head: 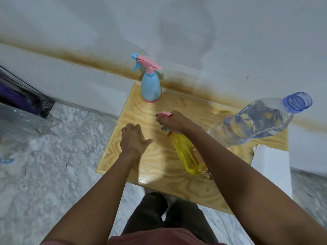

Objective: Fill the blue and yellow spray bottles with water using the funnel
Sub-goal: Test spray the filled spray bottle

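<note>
View down from my head over a small wooden table set against a stained white wall. Both my bare forearms reach forward from 6 o'clock.

My right hand sits near the table's centre, knuckles up. Its fingers are curled tight round the pink spray head on top of the yellow spray bottle, and a teal trigger pokes out beneath them. The bottle's clear yellow body runs from that hand back toward 5 o'clock, under my forearm.

My left hand is at 9 o'clock of the right one, palm down, fingers loosely bent, thumb spread toward the yellow bottle. It holds nothing; I cannot tell whether it touches the wood.

The blue spray bottle stands upright at 12 o'clock by the wall, well apart from both hands. A large clear water bottle, uncapped, stands at 2 o'clock.
</note>
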Demonstrator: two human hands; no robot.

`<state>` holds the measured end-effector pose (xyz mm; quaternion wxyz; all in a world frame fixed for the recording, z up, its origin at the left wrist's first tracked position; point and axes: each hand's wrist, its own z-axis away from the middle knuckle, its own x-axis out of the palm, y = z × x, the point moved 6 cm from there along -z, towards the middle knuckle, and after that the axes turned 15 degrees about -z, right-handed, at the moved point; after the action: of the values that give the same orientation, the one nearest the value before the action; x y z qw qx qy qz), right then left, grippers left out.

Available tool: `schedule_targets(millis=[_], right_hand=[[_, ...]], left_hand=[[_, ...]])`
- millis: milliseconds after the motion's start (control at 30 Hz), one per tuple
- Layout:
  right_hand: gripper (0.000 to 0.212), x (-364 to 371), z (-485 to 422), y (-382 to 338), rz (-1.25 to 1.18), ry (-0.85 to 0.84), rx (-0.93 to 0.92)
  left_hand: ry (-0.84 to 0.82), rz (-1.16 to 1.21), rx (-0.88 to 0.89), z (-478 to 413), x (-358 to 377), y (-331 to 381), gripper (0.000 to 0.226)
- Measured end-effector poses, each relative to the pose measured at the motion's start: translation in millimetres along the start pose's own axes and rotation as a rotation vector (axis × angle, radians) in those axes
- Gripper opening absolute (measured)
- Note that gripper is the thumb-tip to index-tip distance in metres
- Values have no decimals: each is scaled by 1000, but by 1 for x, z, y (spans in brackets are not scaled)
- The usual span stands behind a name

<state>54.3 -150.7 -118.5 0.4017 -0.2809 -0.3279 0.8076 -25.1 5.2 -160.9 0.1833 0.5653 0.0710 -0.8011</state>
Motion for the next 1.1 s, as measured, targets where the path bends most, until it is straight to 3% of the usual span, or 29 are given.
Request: schedule_targets(millis=[67, 267, 500, 633, 733, 933, 1100], right_hand=[[39, -1, 1, 0, 32, 18, -7], [46, -4, 7, 1, 24, 93, -47], [33, -12, 30, -14, -52, 105, -201], [31, -19, 51, -27, -191, 93, -359], [25, -26, 71, -40, -324, 94, -507], [10, -37, 93, -68, -372, 180, -689], [40, -57, 80, -57, -382, 398, -635]], left_hand=[[-2, 6, -1, 0, 0, 0, 82], [-2, 16, -4, 1, 0, 0, 82], [-39, 87, 32, 3, -1, -4, 75], [-162, 384, 333, 19, -8, 14, 100], [-260, 516, 491, 41, -22, 43, 102], [-49, 765, 489, 45, -58, 81, 70], [85, 738, 415, 13, -67, 92, 78]])
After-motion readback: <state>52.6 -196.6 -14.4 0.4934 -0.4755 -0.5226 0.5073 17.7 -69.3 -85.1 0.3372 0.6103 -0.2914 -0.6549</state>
